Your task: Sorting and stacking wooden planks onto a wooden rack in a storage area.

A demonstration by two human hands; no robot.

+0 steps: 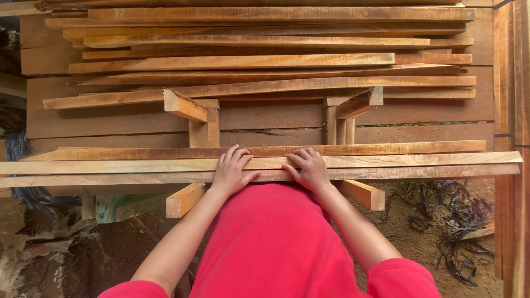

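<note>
Three long thin wooden slats [386,160] lie side by side across two wooden support bars [361,193], right in front of my red shirt. My left hand [232,170] rests flat on the slats, fingers spread, thumb hooked over the near edge. My right hand [309,168] lies beside it on the same slats, fingers spread and slightly curled. Neither hand grips a slat; both press on top.
Farther off, a pile of several long slats and boards [265,60] lies on wider planks. The left support bar [185,200] juts toward me. More boards stand along the right edge [510,110]. Dirt ground with dark scraps [458,221] lies below right.
</note>
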